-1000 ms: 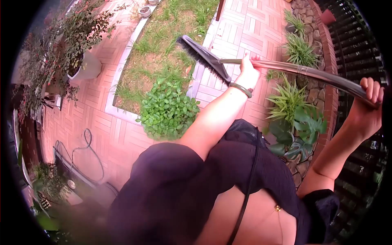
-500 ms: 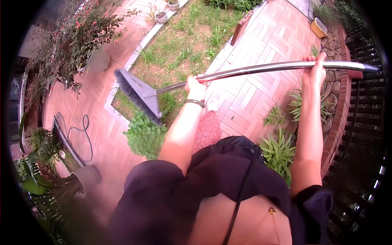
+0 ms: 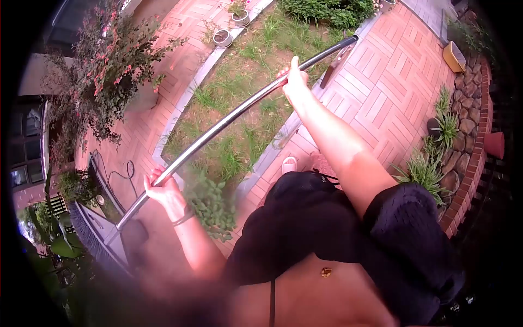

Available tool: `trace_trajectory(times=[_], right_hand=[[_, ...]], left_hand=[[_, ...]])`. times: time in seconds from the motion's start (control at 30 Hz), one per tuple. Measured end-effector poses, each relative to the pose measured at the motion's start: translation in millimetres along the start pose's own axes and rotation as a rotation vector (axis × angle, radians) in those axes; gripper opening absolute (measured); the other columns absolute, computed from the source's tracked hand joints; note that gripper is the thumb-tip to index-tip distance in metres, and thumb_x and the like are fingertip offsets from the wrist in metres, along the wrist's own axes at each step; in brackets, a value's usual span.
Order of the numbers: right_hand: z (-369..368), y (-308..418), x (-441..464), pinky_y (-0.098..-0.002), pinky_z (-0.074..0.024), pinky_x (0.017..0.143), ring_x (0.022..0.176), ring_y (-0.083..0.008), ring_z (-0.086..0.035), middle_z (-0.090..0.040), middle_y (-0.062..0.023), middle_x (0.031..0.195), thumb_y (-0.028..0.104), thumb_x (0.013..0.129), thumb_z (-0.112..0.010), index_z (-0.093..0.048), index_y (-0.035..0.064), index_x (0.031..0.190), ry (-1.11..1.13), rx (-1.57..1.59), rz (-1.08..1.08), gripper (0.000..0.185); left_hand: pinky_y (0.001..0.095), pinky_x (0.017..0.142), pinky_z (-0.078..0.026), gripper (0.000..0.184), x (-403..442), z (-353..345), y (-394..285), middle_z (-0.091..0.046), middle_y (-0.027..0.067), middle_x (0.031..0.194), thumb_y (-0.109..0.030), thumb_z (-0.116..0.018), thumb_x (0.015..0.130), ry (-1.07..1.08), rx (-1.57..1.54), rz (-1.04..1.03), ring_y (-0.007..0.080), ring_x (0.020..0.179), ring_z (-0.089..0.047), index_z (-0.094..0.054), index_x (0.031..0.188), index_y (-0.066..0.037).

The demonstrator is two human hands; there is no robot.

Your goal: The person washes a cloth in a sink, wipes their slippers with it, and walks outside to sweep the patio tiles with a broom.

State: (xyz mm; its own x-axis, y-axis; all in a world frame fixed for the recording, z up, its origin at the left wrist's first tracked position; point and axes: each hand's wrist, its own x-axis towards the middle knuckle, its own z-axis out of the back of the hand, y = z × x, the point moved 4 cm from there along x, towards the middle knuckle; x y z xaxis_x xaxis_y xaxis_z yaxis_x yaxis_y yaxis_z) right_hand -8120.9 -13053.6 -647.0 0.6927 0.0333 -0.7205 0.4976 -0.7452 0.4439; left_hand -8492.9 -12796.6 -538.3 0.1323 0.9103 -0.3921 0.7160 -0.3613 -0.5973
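Observation:
A broom with a long shiny metal handle slants across the view, from lower left to upper right. Its grey head with dark bristles is out at the far left, raised near the potted plants. My left hand, with a bracelet on the wrist, is closed around the lower handle, not far from the head. Higher up, my right hand is closed on the handle near its dark end grip.
A grassy soil bed with a pale stone border lies under the handle. Leafy green plants grow at its near corner. A flowering shrub and a hose are on the left, a stone-edged planting strip on the right.
The broom has swung: its head has moved left and toward me, its handle end forward and left. Both hands have moved left with it, still holding the handle. My view has shifted too.

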Motion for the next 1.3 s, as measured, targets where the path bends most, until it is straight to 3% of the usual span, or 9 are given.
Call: trace_trajectory(times=[0.13,0.23,0.3,0.47,0.8,1.3], right_hand=[[-39.7,-64.7,49.7,-0.0329,-0.0425,0.040,0.042,-0.0156,-0.042,-0.041,-0.0028,0.054,0.035,0.084,-0.055,-0.036,0.0056,0.078,0.008,-0.021,-0.301,0.035],[-53.6,-99.4,79.6,-0.0341,-0.0437,0.045,0.044,-0.0160,-0.042,-0.041,-0.0027,0.055,0.036,0.084,-0.054,-0.037,0.0056,0.080,0.009,-0.028,-0.490,0.035],[-55.7,-121.1,92.7,-0.0343,-0.0447,0.050,0.047,-0.0158,-0.042,-0.041,-0.0022,0.056,0.036,0.085,-0.053,-0.038,0.0053,0.080,-0.026,-0.022,-0.627,0.035],[-46.0,-167.1,95.9,-0.0320,-0.0458,0.057,0.052,-0.0150,-0.042,-0.041,-0.0017,0.059,0.039,0.085,-0.050,-0.040,0.0053,0.081,-0.053,0.012,-0.897,0.036],[-44.7,-168.6,98.2,-0.0328,-0.0485,0.063,0.058,-0.0152,-0.044,-0.044,-0.0034,0.067,0.034,0.087,-0.050,-0.040,0.0048,0.090,-0.136,-0.004,-0.952,0.031],[-64.7,-171.6,98.1,-0.0330,-0.0484,0.064,0.059,-0.0154,-0.045,-0.044,-0.0042,0.068,0.033,0.087,-0.050,-0.038,0.0031,0.096,-0.051,0.014,-1.001,0.034]], left_hand=[[0.0375,0.064,-0.048,0.037,-42.0,-66.9,-17.1,-0.042,0.0062,0.053,-0.023,-0.043,0.090,-0.097,0.159,-0.276,0.0217,0.052,-0.047,-0.038,0.059,-0.006],[0.0365,0.063,-0.048,0.036,-65.2,-117.8,-8.4,-0.041,0.0063,0.053,-0.023,-0.044,0.090,-0.087,0.261,-0.409,0.0213,0.054,-0.047,-0.038,0.060,-0.005],[0.0335,0.060,-0.043,0.029,-84.0,-151.9,8.2,-0.035,0.0046,0.058,-0.020,-0.045,0.090,-0.081,0.329,-0.536,0.0190,0.055,-0.040,-0.034,0.067,-0.006],[0.0325,0.059,-0.040,0.033,-85.1,-223.4,20.7,-0.031,0.0022,0.055,-0.019,-0.048,0.089,-0.081,0.429,-0.587,0.0171,0.052,-0.036,-0.033,0.062,-0.008],[0.0325,0.059,-0.041,0.032,-68.7,-261.3,43.0,-0.033,0.0018,0.053,-0.019,-0.048,0.089,-0.100,0.516,-0.587,0.0165,0.050,-0.037,-0.035,0.063,-0.008],[0.0340,0.059,-0.043,0.029,-92.5,-283.9,49.2,-0.033,0.0035,0.056,-0.017,-0.044,0.091,-0.062,0.589,-0.659,0.0177,0.052,-0.036,-0.033,0.066,-0.006]])
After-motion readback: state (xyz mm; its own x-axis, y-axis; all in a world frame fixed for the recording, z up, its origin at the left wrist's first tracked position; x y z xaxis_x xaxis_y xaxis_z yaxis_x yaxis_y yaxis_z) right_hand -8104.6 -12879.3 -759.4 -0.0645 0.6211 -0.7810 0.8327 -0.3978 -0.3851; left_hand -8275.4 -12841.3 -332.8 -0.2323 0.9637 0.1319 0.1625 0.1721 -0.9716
